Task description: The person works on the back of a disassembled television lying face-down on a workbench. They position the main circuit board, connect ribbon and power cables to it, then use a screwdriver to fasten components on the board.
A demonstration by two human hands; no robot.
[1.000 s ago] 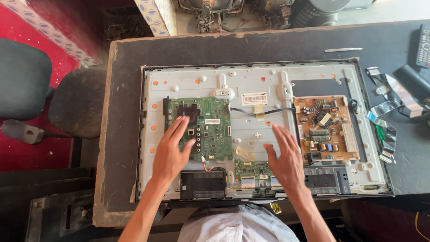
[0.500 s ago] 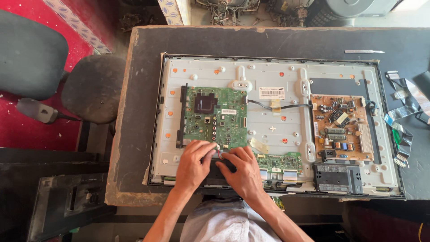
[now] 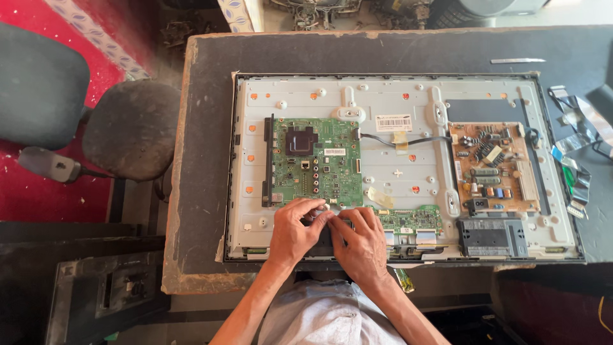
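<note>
An opened flat television point(image 3: 408, 115) lies back-up on a dark table point(image 3: 204, 128), its pale metal chassis exposed. A green main circuit board point(image 3: 316, 163) sits left of centre. My left hand point(image 3: 295, 229) and my right hand point(image 3: 363, 241) are pressed together at the board's lower edge, over a black block that they mostly hide. Fingertips of both hands pinch at a small connector or cable there; what exactly they grip is hidden. A narrow green board point(image 3: 412, 220) lies just right of my right hand.
A brown power board point(image 3: 491, 169) and a black speaker block point(image 3: 491, 237) occupy the chassis's right side. Loose ribbon cables point(image 3: 575, 160) lie at the table's right edge. A thin metal strip point(image 3: 517, 61) rests at the far side. A dark round stool point(image 3: 131, 128) stands to the left.
A second ago my hands lay flat and apart on the chassis. They came together at the main board's lower edge and now stay there, fingers working. The view shifted slightly.
</note>
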